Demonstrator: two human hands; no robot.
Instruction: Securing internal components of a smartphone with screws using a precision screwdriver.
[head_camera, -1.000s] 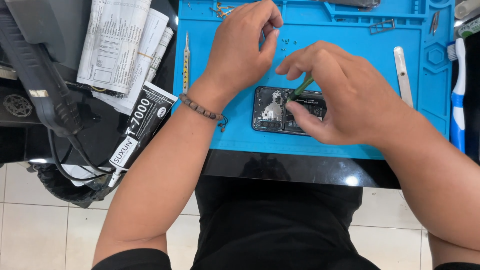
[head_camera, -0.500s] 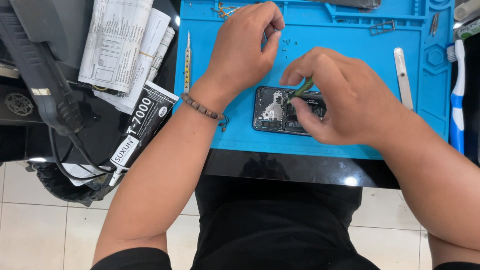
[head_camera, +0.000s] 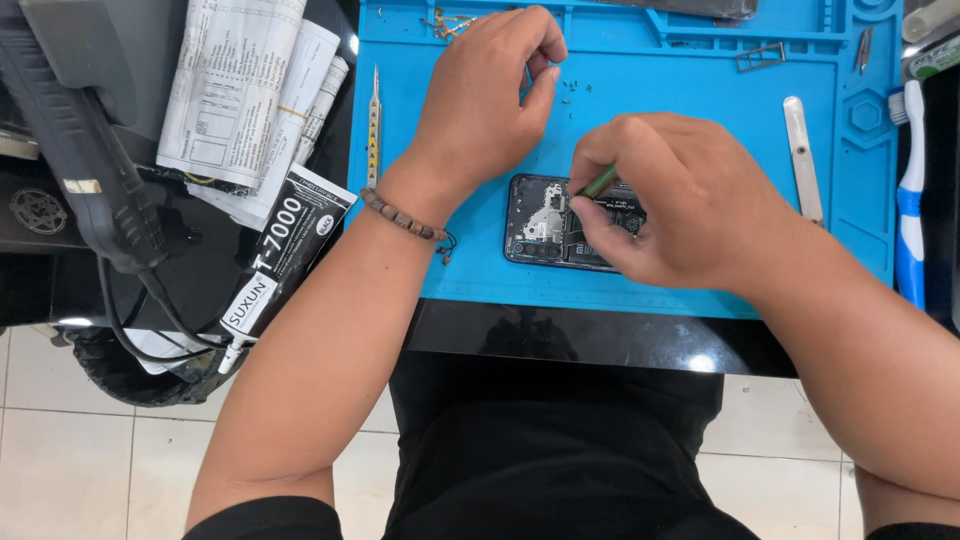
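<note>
On blue mat (head_camera: 700, 90) | right hand (head_camera: 680, 205) grip pinches green tool (head_camera: 600, 182) | over opened phone (head_camera: 545, 222)

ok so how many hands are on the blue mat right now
2. The left hand rests on the mat near the loose screws, above the opened phone. The right hand covers the phone's right side, holding a green tool.

A long black-and-white glue box (head_camera: 285, 250) lies slanted on the dark worktop (head_camera: 600, 340), left of the blue mat (head_camera: 700, 80); folded white printed sheets (head_camera: 235, 90) lie just above it.
</note>
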